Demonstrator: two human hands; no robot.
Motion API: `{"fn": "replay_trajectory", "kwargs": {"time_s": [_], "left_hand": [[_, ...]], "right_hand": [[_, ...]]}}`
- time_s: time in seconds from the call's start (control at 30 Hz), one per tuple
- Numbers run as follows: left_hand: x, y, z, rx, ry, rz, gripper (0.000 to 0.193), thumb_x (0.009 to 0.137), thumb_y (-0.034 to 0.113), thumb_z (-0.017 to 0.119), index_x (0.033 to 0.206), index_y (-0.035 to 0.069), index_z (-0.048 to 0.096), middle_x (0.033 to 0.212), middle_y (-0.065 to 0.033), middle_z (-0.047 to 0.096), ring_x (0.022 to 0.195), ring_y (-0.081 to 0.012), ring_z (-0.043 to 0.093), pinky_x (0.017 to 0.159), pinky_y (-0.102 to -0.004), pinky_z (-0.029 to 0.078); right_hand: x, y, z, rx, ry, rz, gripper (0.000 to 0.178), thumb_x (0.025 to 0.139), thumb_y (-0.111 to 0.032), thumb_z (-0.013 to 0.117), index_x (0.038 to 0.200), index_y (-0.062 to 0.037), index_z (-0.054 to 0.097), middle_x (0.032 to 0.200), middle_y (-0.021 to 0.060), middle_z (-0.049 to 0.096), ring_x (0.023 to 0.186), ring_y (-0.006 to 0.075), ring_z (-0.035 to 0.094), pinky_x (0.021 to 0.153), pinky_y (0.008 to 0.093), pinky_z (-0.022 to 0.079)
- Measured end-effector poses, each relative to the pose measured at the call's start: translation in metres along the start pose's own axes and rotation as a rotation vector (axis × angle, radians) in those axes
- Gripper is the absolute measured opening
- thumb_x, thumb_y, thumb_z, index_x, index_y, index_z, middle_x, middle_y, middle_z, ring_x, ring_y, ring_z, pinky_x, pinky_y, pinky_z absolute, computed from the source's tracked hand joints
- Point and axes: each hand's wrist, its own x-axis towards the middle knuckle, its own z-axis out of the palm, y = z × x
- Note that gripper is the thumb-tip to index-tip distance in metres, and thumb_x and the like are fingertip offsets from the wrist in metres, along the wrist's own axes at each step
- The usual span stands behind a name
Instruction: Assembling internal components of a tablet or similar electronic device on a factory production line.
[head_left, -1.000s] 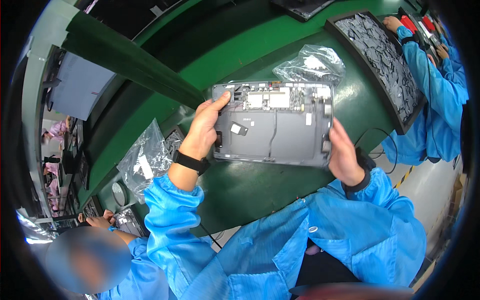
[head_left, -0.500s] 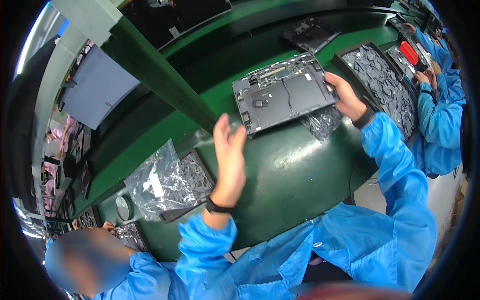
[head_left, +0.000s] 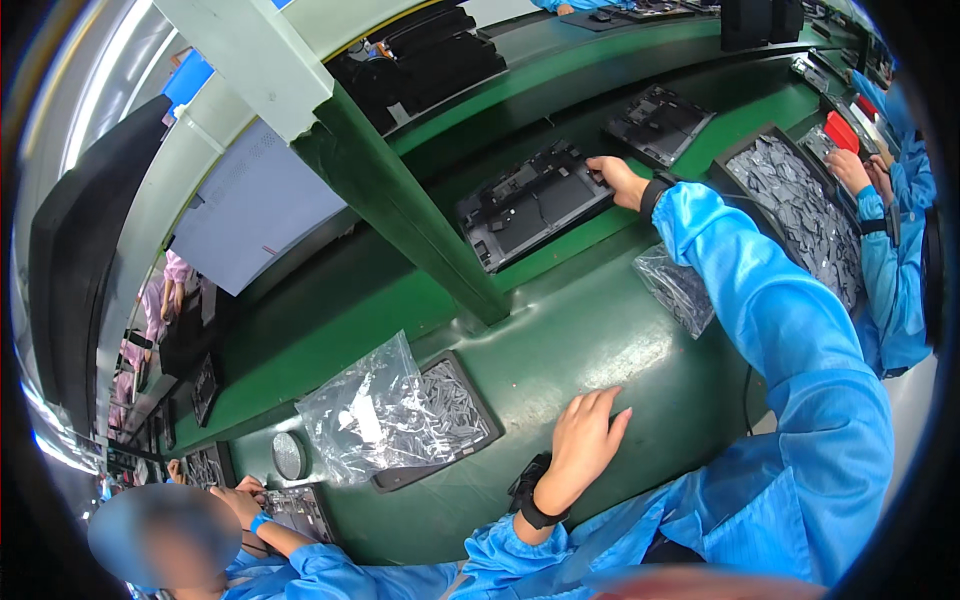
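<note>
My right hand (head_left: 622,182) reaches to the far side of the bench and grips the right edge of an opened laptop chassis (head_left: 530,208). The chassis is dark, with circuit boards along its far edge and a cable across its panel; it lies tilted on the green bench near the post. My left hand (head_left: 588,440) is close to me, over the near part of the bench, fingers loosely stretched and holding nothing. Another laptop chassis (head_left: 660,125) lies just beyond the right hand. A clear plastic bag with dark contents (head_left: 675,290) rests below my right forearm.
A tray of small dark parts (head_left: 795,205) stands at the right. Left of centre, a clear bag (head_left: 365,410) overlaps a tray of grey pieces (head_left: 455,410); a round tin (head_left: 290,455) sits beside it. A green post (head_left: 400,200) rises from the bench. Co-workers sit on both sides.
My right hand has carried the laptop chassis away from me and to the left, onto the far bench. My left hand has drawn back toward me and to the right. The view has shifted.
</note>
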Motion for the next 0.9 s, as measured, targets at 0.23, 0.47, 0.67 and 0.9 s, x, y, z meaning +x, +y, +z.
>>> {"fn": "replay_trajectory", "kwargs": {"time_s": [0.23,0.47,0.67,0.9], "left_hand": [[0.005,-0.001,0.005,-0.019,0.023,0.042,0.032,0.087,0.023,0.064,0.112,0.003,0.062,0.109,-0.0127,0.063,0.103,-0.0317,0.056,0.089,-0.0393,0.046],[0.005,-0.002,0.002,-0.039,0.007,0.003,0.032,0.086,0.024,0.065,0.111,0.005,0.064,0.11,-0.0118,0.063,0.102,-0.0306,0.057,0.089,-0.0383,0.046],[0.004,-0.003,0.001,-0.054,0.027,-0.016,0.031,0.085,0.023,0.066,0.111,0.006,0.064,0.109,-0.0099,0.063,0.101,-0.03,0.057,0.088,-0.0375,0.046],[0.012,-0.007,0.006,-0.069,0.055,0.011,0.028,0.083,0.021,0.067,0.107,0.006,0.066,0.102,-0.0081,0.064,0.094,-0.0277,0.059,0.081,-0.0379,0.048]], "right_hand": [[0.008,0.004,0.025,-0.317,-0.02,-0.043,0.053,0.097,-0.045,0.039,0.102,0.0011,0.063,0.091,0.0088,0.063,0.077,0.0205,0.055,0.072,0.0368,0.043],[0.021,-0.024,0.015,-0.563,-0.104,-0.1,0.038,0.094,-0.035,0.055,0.114,-0.0035,0.063,0.101,0.0058,0.066,0.091,0.0152,0.057,0.075,0.0314,0.046],[0.075,-0.085,-0.124,-1.051,0.265,-0.829,0.029,0.084,-0.024,0.056,0.099,-0.0032,0.069,0.101,0.0188,0.067,0.095,0.0366,0.063,0.084,0.0413,0.049],[0.124,-0.091,-0.28,-1.441,0.617,-0.203,0.059,0.084,-0.049,0.061,0.107,0.0051,0.064,0.115,0.0266,0.061,0.108,0.0396,0.059,0.091,0.0423,0.047]]}}
